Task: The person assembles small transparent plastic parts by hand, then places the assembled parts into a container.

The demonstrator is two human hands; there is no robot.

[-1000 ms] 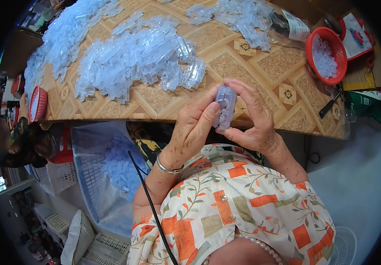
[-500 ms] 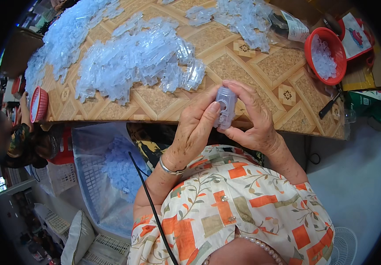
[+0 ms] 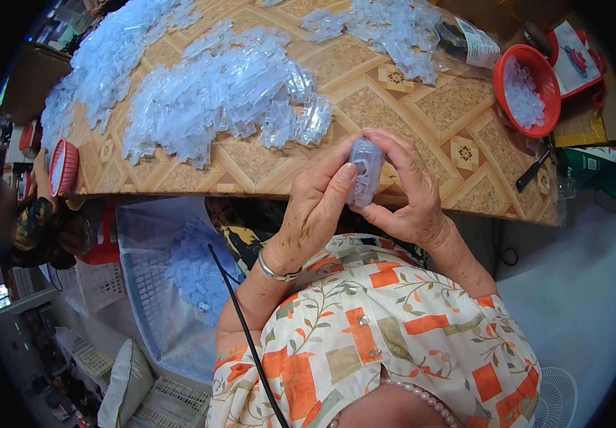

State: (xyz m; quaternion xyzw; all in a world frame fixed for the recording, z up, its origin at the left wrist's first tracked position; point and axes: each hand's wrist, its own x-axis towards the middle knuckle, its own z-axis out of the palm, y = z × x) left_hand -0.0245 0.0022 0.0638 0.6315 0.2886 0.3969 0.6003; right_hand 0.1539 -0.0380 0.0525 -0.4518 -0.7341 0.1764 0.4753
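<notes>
Between my two hands, just over the table's near edge, is a small clear plastic case [image 3: 366, 170] with a rounded opening in its side. My left hand [image 3: 320, 189] grips it from the left, thumb pressed on its face. From the right, my right hand [image 3: 413, 192] holds it with the fingers at its top end and the thumb at its lower end. A big heap of flat clear plastic pieces [image 3: 215, 100] lies on the table beyond my hands, to the left.
The patterned table [image 3: 422, 118] also bears a red basket [image 3: 554, 107] of small clear pieces and a black-handled tool [image 3: 533, 171] at right. A pink basket [image 3: 64, 167] is at far left, near another person. A lined crate [image 3: 137, 285] of clear parts stands below the edge.
Almost nothing differs; the clear plastic case stays in both hands at the same spot, with only slight finger shifts.
</notes>
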